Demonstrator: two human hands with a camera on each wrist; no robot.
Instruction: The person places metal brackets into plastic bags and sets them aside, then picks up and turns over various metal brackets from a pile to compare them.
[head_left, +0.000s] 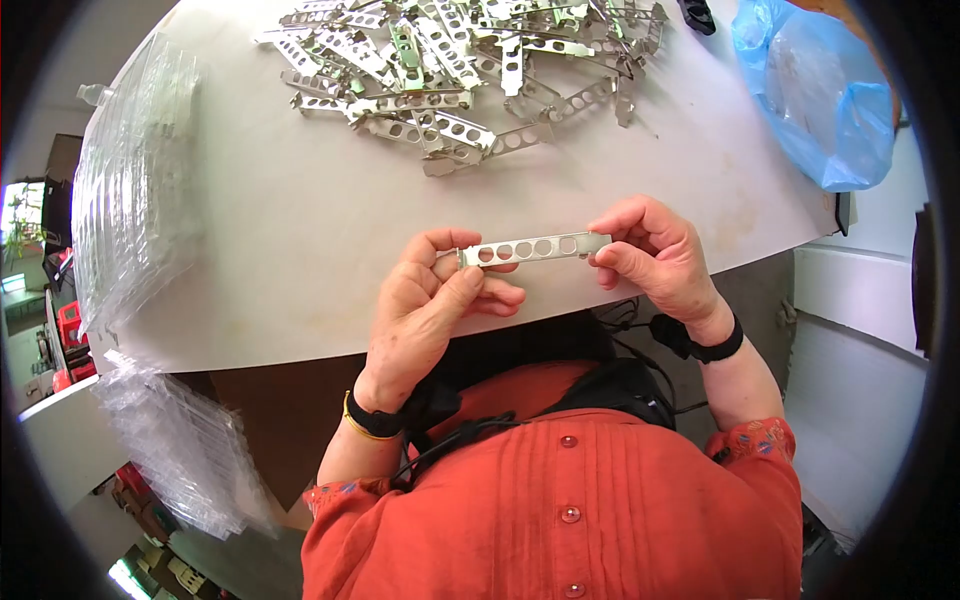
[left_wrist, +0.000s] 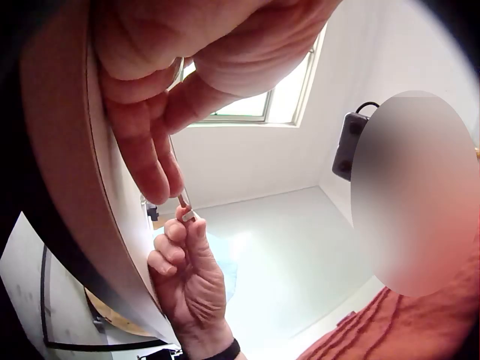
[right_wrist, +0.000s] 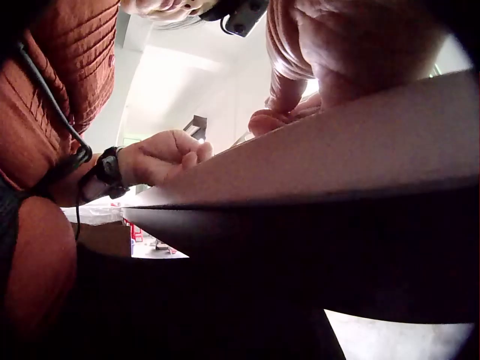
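Note:
Between my two hands, near the table's front edge, is a flat metal slot bracket [head_left: 530,250] with a row of round holes and a squarish one. My left hand [head_left: 425,295] pinches its left end between thumb and fingers, the other fingers spread beneath. The thumb and fingertips of my right hand [head_left: 655,255] pinch the right end. In the left wrist view the bracket [left_wrist: 184,201] shows edge-on, reaching to the right hand [left_wrist: 187,277]. The right wrist view has both hands just above the table edge, the bracket mostly hidden.
A pile of similar metal brackets [head_left: 440,60] lies at the back of the white table [head_left: 280,250]. Clear plastic trays [head_left: 140,190] are stacked at the left edge, with more clear plastic [head_left: 190,450] below. A blue plastic bag [head_left: 820,90] sits at the back right.

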